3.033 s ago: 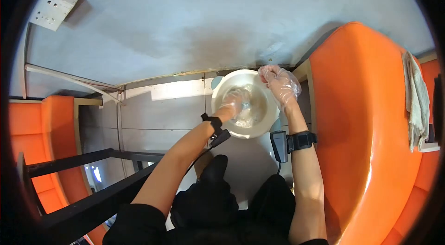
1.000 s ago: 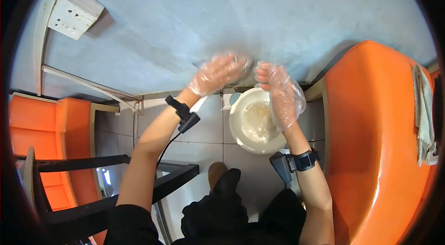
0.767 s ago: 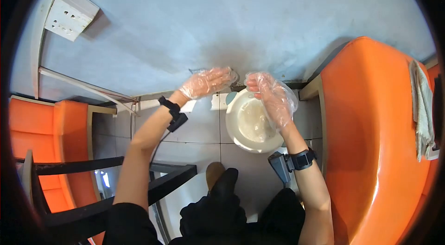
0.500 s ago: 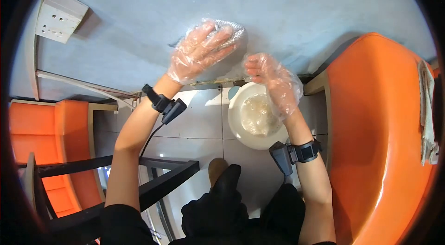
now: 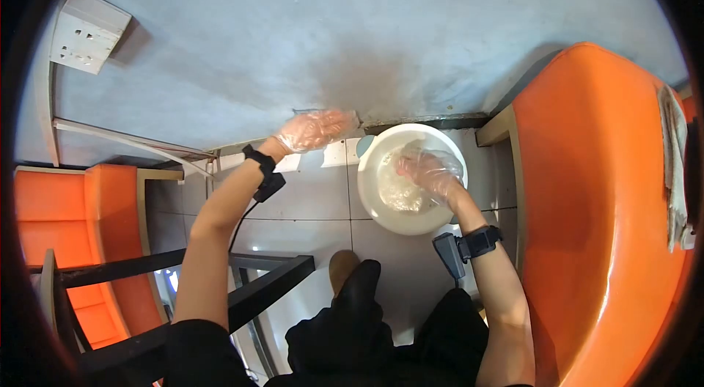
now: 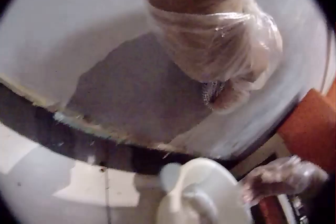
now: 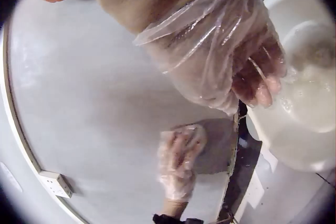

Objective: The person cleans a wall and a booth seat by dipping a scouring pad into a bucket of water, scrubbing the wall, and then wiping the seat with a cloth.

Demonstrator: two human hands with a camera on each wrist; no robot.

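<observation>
Both hands wear clear plastic gloves. My left hand [image 5: 317,130] presses a silvery mesh scouring cloth [image 6: 207,97] against the foot of the wall; mostly the palm and fingers cover it, with a patch showing beside the thumb in the left wrist view. Loosely bent and holding nothing, the fingers of my right hand [image 5: 429,173] hang over the white basin [image 5: 372,200]. Cloudy, sudsy water [image 5: 400,193] fills its bottom. A dark wet patch [image 6: 131,92] spreads on the wall near my left hand.
An orange bench seat [image 5: 579,211] stands close on the right, with a grey cloth [image 5: 673,167] over it. A black metal frame [image 5: 271,292] lies at lower left. A socket box [image 5: 89,29] sticks out of the blue-grey wall [image 5: 257,42].
My left hand has left the basin and rubbed the wall with the cloth, going up it and then down again. My right hand has shifted from the far rim to over the water.
</observation>
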